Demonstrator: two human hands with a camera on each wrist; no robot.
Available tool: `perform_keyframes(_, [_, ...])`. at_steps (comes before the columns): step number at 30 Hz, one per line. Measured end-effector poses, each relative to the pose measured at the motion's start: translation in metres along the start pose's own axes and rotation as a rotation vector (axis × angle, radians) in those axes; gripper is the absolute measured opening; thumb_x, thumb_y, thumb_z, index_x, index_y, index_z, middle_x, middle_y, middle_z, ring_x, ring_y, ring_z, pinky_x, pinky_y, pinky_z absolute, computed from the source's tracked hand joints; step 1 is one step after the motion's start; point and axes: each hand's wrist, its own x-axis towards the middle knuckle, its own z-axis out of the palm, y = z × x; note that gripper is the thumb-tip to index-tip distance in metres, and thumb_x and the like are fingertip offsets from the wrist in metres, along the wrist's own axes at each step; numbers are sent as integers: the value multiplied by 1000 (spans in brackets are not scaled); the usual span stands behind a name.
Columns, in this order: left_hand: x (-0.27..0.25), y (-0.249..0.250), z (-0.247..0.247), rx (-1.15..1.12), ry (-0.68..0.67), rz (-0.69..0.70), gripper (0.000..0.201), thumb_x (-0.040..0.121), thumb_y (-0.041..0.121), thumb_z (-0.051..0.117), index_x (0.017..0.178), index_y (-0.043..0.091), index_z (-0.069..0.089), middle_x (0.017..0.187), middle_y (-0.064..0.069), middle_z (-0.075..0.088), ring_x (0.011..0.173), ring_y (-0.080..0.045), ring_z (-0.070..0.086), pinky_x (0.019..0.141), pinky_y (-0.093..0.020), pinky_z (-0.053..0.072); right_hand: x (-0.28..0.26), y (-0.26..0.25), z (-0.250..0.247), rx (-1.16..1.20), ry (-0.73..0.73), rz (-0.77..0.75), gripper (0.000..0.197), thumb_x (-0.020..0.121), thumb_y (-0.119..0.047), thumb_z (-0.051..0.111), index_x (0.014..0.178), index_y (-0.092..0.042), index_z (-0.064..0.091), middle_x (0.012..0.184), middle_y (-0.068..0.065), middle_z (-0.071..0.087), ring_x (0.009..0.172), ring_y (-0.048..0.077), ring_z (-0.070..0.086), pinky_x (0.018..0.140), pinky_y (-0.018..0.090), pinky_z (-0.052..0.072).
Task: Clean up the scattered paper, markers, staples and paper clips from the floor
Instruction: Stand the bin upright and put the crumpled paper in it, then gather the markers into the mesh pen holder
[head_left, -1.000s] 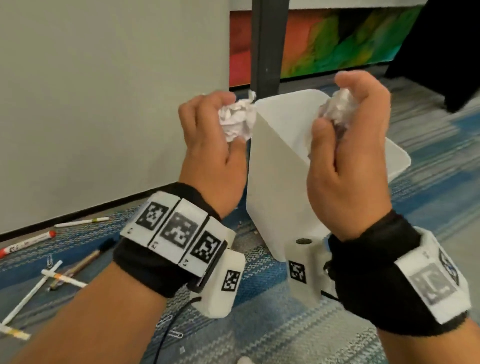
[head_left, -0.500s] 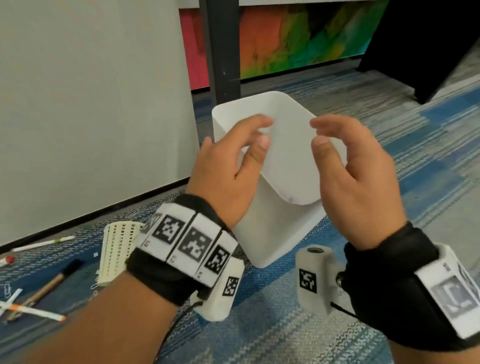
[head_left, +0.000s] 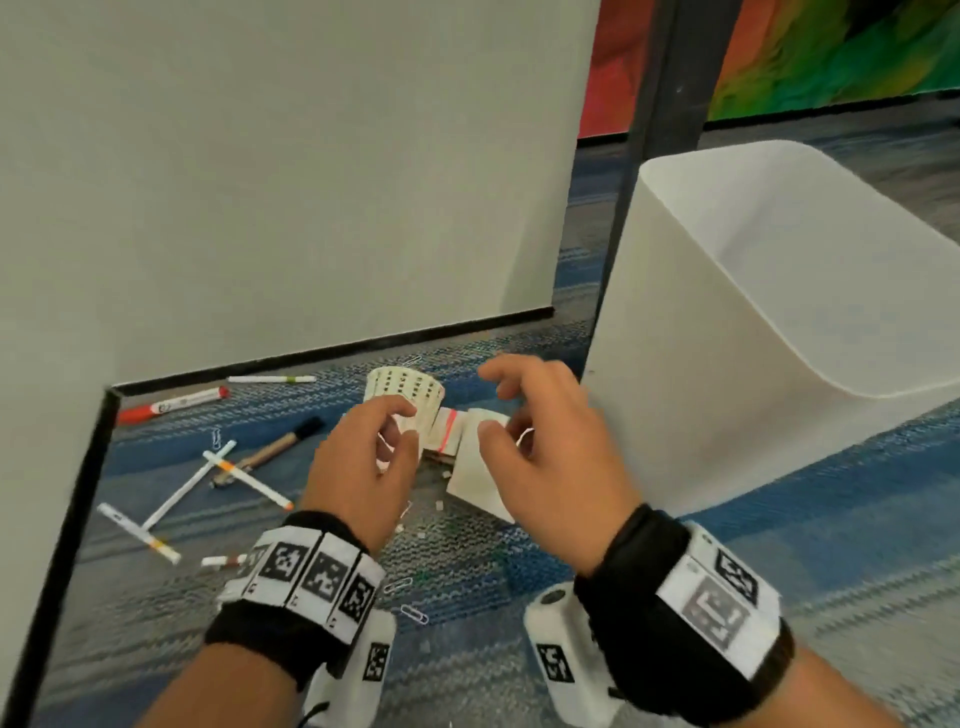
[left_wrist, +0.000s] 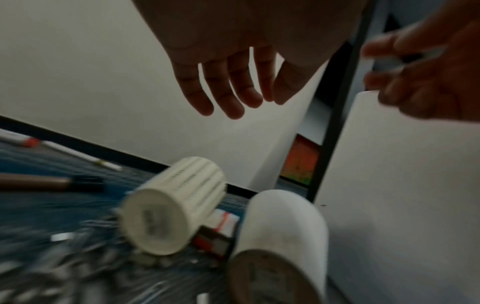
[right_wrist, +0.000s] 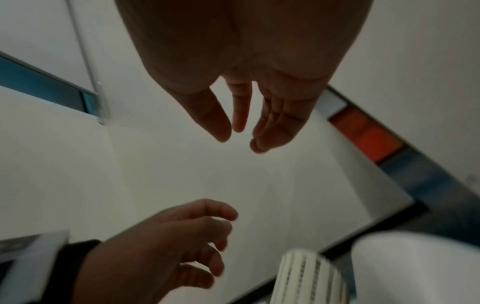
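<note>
Both hands hang above the blue striped carpet (head_left: 519, 571) with nothing in them: the left hand (head_left: 363, 467) has its fingers (left_wrist: 228, 90) loosely spread and relaxed, its grip slack, and the right hand (head_left: 550, 457) likewise shows straight, slightly parted fingers (right_wrist: 275, 123), its grip slack too. Under them lie two tipped-over cups, a ribbed perforated pen cup (head_left: 408, 392) on its side and a plain white cup (head_left: 478, 467) beside it, with a small white box with a red band (head_left: 448, 428) between them; the wrist view is too blurred to tell more about that box. To the right stands a white plastic bin (head_left: 779, 332), tilted in the view, just beside the right hand and in front of a dark post (head_left: 649, 156). The scattered things lie to the left on the carpet: a red-capped marker (head_left: 171, 405) and a thin white pen (head_left: 270, 379) along the black baseboard (head_left: 332, 348), a brown marker with a black cap (head_left: 280, 444), two white pens crossed over each other (head_left: 218, 467), and another white pen (head_left: 137, 532) nearer the corner. Paper clips (head_left: 413, 613) lie near the left wrist, one more (head_left: 214, 439) by the crossed pens, and small pale staple bits (head_left: 441, 504) dot the carpet below the cups. No loose paper shows on the floor
</note>
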Motion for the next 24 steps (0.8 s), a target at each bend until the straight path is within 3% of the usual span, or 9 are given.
perform_keyframes(3, [-17, -36, -24, 51, 32, -120, 22, 87, 14, 55, 108, 21, 53, 87, 0, 52, 73, -3, 49, 69, -25, 36, 14, 13, 43, 36, -170, 209, 40, 86, -15, 56, 122, -26, 43, 110, -3, 43, 76, 5, 56, 74, 18, 41])
perform_keyframes(5, [-31, -61, -39, 47, 41, -213, 27, 87, 16, 55, 113, 21, 50, 94, 1, 49, 75, -3, 49, 70, -25, 38, 28, 17, 73, -10, -257, 297, 49, 85, -19, 57, 130, -24, 37, 124, 6, 40, 96, 21, 57, 88, 28, 43])
perform_keyframes(8, [-55, -93, -54, 51, 20, -360, 40, 84, 17, 59, 121, 24, 45, 105, 0, 44, 83, -13, 52, 73, -31, 43, 60, 27, 113, -113, -284, 383, 69, 85, -26, 58, 144, -25, 22, 141, 13, 27, 120, 33, 47, 103, 33, 36])
perform_keyframes(11, [-82, -117, -68, 72, 1, -412, 52, 81, 14, 65, 127, 21, 42, 111, 0, 42, 89, -18, 51, 79, -29, 42, 96, 44, 142, -214, -273, 521, 80, 87, -39, 57, 148, -30, 7, 152, 20, 14, 127, 41, 42, 107, 40, 35])
perform_keyframes(13, [-98, -132, -78, 51, 14, -438, 52, 82, 11, 64, 128, 17, 42, 114, -4, 44, 90, -17, 50, 79, -25, 39, 110, 59, 154, -316, -322, 566, 83, 87, -47, 56, 149, -31, 2, 153, 22, 17, 128, 42, 42, 105, 42, 37])
perform_keyframes(16, [-118, -151, -89, 15, 38, -516, 47, 85, 11, 59, 128, 17, 43, 117, -8, 47, 92, -18, 51, 79, -28, 43, 113, 73, 162, -358, -336, 531, 84, 84, -49, 60, 148, -27, 10, 144, 17, 42, 121, 38, 51, 100, 41, 44])
perform_keyframes(20, [-147, -163, -81, 64, -48, -545, 49, 87, 19, 58, 132, 22, 38, 116, -2, 43, 96, -14, 51, 83, -28, 44, 107, 66, 156, -178, -288, 541, 77, 76, -36, 75, 137, -19, 32, 131, 10, 54, 111, 30, 57, 86, 35, 46])
perform_keyframes(22, [-157, -165, -74, 49, -102, -543, 59, 85, 25, 59, 136, 27, 29, 129, -3, 38, 116, -19, 47, 98, -36, 43, 96, 58, 151, -240, -293, 388, 60, 73, -35, 77, 120, -16, 45, 122, 10, 56, 103, 26, 57, 81, 29, 44])
perform_keyframes(24, [-160, -166, -72, 40, -119, -537, 72, 82, 33, 63, 140, 29, 20, 139, 0, 30, 125, -20, 40, 103, -39, 40, 77, 48, 149, -258, -298, 152, 37, 71, -34, 77, 93, -16, 52, 112, 8, 52, 94, 21, 54, 75, 14, 41])
